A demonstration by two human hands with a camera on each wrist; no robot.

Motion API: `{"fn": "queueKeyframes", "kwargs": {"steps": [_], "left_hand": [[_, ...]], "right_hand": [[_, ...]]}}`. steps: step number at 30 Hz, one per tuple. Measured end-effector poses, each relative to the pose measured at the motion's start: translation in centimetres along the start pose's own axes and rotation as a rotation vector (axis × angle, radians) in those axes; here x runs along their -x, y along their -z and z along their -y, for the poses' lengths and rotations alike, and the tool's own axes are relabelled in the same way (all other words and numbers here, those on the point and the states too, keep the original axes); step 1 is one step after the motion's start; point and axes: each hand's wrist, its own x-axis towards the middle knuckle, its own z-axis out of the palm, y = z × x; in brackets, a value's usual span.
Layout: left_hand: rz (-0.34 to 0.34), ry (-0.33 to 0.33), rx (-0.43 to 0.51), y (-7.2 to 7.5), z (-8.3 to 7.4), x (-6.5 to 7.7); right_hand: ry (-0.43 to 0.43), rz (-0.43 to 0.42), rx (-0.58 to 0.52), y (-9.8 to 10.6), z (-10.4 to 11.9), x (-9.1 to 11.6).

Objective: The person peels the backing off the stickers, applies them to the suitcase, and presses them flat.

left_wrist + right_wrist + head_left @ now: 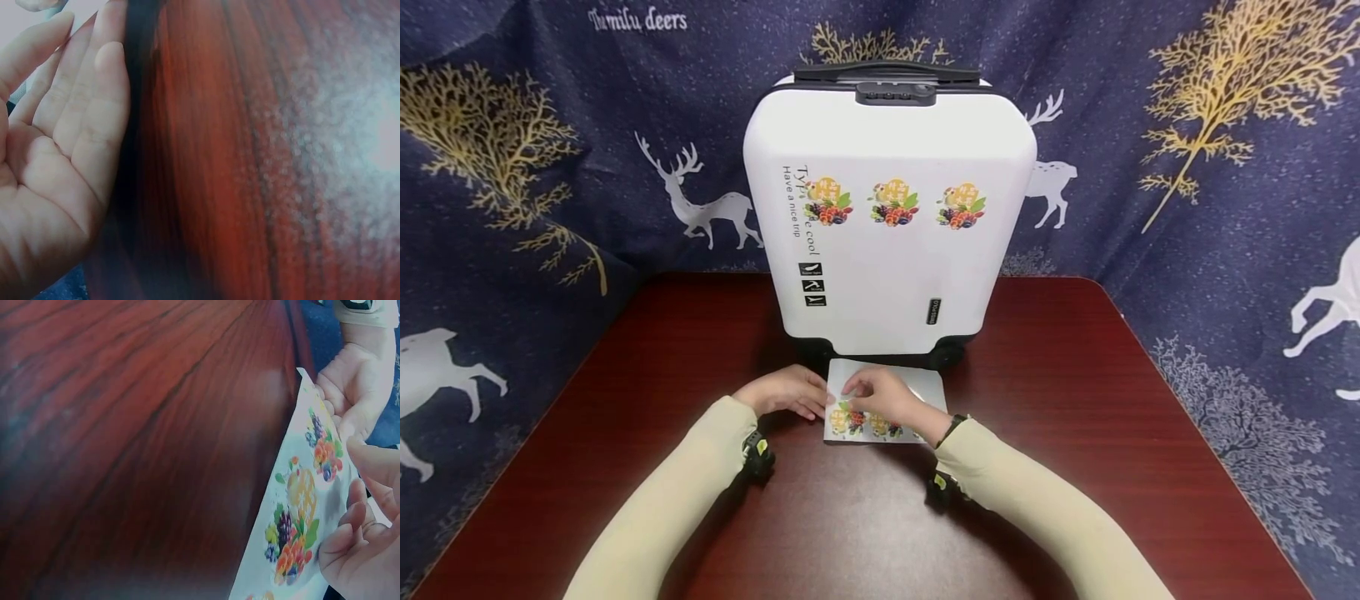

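Observation:
A white sheet of fruit stickers (932, 385) lies on the table just in front of a white suitcase (880, 283). My left hand (792, 392) pinches the sheet's left edge between thumb and fingers; in the left wrist view a white strip shows at its fingertips. Over the sheet, my right hand (883, 395) has curled fingers, with thumb and forefinger at the upper edge of the leftmost fruit sticker (838, 421), pinching there. The right wrist view shows more fruit stickers (294, 531) along the sheet. The right hand covers part of the sheet.
Three matching fruit stickers (895, 202) sit in a row across the suitcase front, beside printed lettering. A black handle with a combination lock (895, 93) tops the case. The dark red table (1075, 400) meets a blue patterned cloth (685, 100) behind.

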Motion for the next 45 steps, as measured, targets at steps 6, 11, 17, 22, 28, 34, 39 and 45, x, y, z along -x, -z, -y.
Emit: {"fn": "queueKeyframes", "kwargs": {"steps": [6,11,17,22,28,34,39,45], "left_hand": [[0.024,-0.008,0.031,-0.1,0.0,0.0],[0.058,-0.013,0.080,0.1,0.3,-0.1],[0.143,0.013,0.144,0.4,0.7,0.0],[0.180,0.023,0.161,0.4,0.8,0.0],[0.161,0.018,0.164,0.3,0.9,-0.2],[0.128,0.011,0.186,0.4,0.8,-0.1],[0.147,-0.006,0.202,0.5,1.0,0.0],[0.187,-0.038,0.199,0.7,1.4,-0.1]], "right_hand": [[0.002,0.019,0.041,-0.5,0.3,-0.2],[0.012,0.023,0.040,-0.8,0.2,-0.3],[0.047,0.037,0.060,-1.1,0.6,-0.4],[0.049,0.045,0.084,-1.2,0.8,-0.7],[0.048,0.046,0.109,-1.3,0.6,-0.7],[0.086,0.033,0.116,-1.2,0.5,-0.5],[0.104,0.040,0.095,-1.2,0.4,-0.5],[0.115,0.047,0.094,-1.1,0.4,-0.4]]}}
